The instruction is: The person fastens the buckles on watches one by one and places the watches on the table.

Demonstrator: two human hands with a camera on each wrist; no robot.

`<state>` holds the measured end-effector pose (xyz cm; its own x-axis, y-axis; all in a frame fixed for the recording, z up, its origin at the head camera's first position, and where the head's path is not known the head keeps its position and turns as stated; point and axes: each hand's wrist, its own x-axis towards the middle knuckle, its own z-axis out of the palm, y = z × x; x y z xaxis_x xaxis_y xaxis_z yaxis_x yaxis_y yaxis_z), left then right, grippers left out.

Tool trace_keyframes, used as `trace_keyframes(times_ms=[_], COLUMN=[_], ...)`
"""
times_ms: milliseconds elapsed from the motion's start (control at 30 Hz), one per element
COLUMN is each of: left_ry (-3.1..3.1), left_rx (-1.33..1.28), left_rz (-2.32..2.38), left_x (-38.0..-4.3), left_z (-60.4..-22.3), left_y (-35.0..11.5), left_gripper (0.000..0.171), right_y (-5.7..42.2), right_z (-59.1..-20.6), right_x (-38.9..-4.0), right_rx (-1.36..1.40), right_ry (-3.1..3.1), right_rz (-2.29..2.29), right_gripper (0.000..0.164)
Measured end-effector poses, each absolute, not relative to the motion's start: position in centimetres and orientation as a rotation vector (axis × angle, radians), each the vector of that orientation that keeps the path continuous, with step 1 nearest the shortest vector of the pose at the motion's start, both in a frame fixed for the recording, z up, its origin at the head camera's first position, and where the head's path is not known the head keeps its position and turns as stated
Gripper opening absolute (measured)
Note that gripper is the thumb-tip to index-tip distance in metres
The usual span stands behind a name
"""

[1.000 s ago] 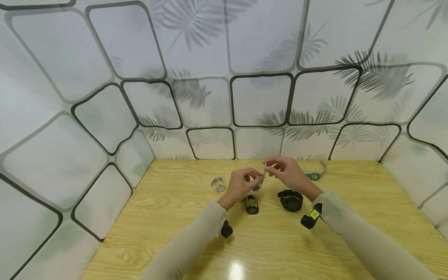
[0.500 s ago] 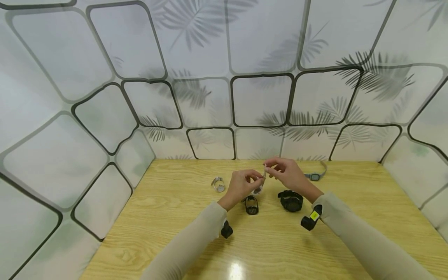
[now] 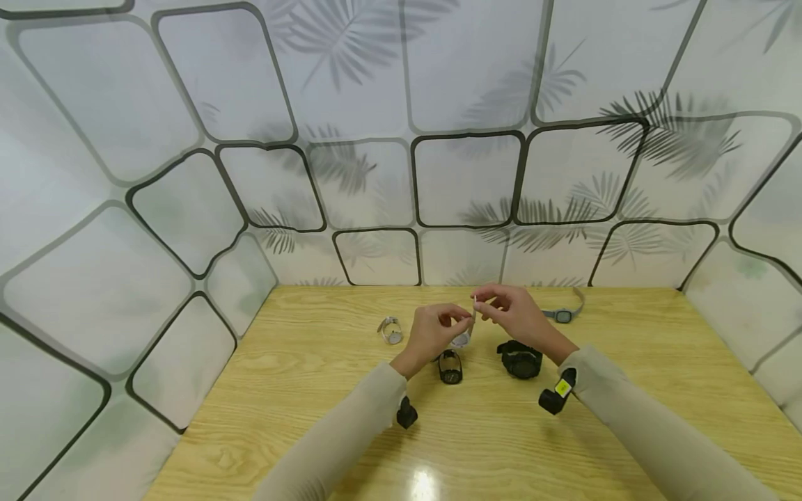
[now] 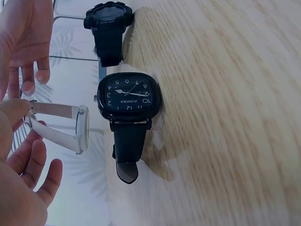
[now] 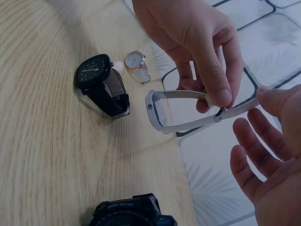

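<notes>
A white wristwatch (image 5: 152,113) hangs from both hands above the table, its strap joined into a loop at the buckle. My left hand (image 3: 431,332) pinches the strap beside the buckle between thumb and index finger. The strap's free, holed end is pinched by my right hand (image 3: 519,314), whose other fingers spread loosely in the right wrist view. Below the left hand, a black square-faced watch (image 4: 129,96) rests on the table. Nearest the right forearm lies a chunky black sports watch (image 3: 521,360).
On the wooden table (image 3: 301,390) a small watch with a pale strap (image 3: 392,334) lies left of the hands. A grey digital watch (image 3: 564,316) lies at the back right, partly behind the right wrist. A patterned wall (image 3: 376,188) closes off the far edge.
My right hand has dipped very slightly with the strap end in its fingers. The left hand keeps its pinch near the buckle, and the watches on the table have not moved.
</notes>
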<state>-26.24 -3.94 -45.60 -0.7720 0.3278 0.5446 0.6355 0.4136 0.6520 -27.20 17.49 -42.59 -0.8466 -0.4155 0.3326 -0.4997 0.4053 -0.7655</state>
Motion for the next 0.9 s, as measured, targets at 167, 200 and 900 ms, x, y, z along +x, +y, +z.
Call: trace_keyframes(times_ms=[167,200,900], left_ry=[-2.384,-2.392,-2.506], left_rx=[-0.824,-0.820,-0.604], left_rz=[-1.324,-1.328,-1.513], left_x=[-26.30,-26.27,-25.79], left_z=[-45.70,-45.69,-45.37], left_y=[-4.12,-4.15,-4.60], left_gripper=[0.008,0.009,0.015], right_y=[17.48,17.47,17.43], right_z=[-42.49,-42.46,-42.89], right_x=[-26.99,-26.94,-26.60], right_rx=[0.843,0.841,0.801], right_ry=[-2.544,-2.545,-2.505], right_rz=[1.494,1.504,1.440], right_gripper=[0.027,0.027,0.023])
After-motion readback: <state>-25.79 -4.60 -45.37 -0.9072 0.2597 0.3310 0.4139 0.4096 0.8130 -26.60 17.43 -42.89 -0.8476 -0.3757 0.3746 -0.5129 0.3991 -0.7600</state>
